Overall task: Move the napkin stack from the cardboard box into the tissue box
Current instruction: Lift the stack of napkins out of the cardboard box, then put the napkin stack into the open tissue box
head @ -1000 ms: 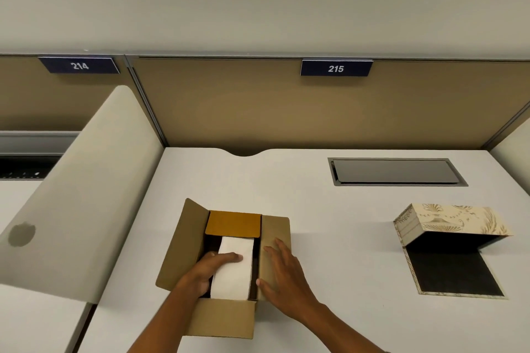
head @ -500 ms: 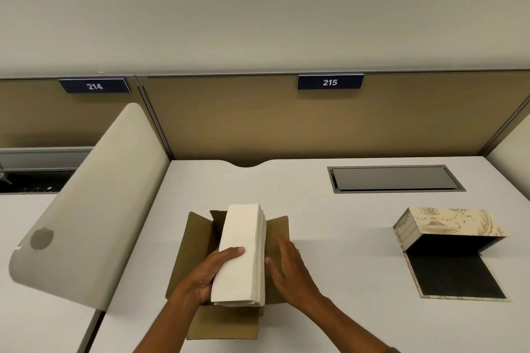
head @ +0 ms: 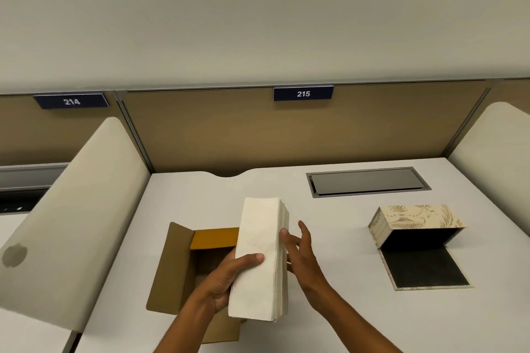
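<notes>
A tall white napkin stack point(head: 262, 258) hangs above the open brown cardboard box point(head: 177, 261), clear of its flaps. My left hand point(head: 229, 278) grips the stack from the left, thumb across its front. My right hand point(head: 301, 255) presses its fingers against the stack's right edge. The box interior looks empty. To the right on the desk lies the patterned cream tissue box point(head: 415, 226), tipped on its side with its dark inside open toward me and a dark flap point(head: 424, 269) flat on the desk.
The white desk point(head: 329, 309) has a grey recessed cable hatch point(head: 367, 182) at the back right. Beige curved dividers stand at the left point(head: 74, 209) and right point(head: 499, 157). A tan partition wall point(head: 258, 132) closes the back.
The napkin stack has risen out of the cardboard box and shifted right, held between both hands. The camera view tilted upward.
</notes>
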Tool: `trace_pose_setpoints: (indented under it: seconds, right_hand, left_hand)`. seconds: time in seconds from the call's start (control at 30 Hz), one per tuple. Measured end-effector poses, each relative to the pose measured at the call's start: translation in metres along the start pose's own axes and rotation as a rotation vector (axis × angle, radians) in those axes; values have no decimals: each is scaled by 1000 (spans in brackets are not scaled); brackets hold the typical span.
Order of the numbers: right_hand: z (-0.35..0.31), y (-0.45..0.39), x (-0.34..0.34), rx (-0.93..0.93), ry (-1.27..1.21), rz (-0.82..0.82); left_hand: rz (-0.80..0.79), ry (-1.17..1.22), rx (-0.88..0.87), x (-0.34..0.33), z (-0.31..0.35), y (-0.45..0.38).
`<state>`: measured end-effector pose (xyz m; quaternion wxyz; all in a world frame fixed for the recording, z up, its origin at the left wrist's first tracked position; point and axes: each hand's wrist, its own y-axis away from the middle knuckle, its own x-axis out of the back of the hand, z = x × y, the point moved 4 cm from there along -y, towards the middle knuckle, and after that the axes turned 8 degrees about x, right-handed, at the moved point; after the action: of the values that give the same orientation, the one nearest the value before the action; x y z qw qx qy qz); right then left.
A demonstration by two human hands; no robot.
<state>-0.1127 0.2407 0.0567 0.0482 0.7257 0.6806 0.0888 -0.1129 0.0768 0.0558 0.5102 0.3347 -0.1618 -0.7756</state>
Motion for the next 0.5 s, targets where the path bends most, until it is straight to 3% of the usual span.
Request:
trace_pose_setpoints:
  seconds: [0.5]
  right_hand:
    - [25, 35, 118, -219, -417, 225]
  left_hand:
    - [-241, -389, 135, -98, -34, -47]
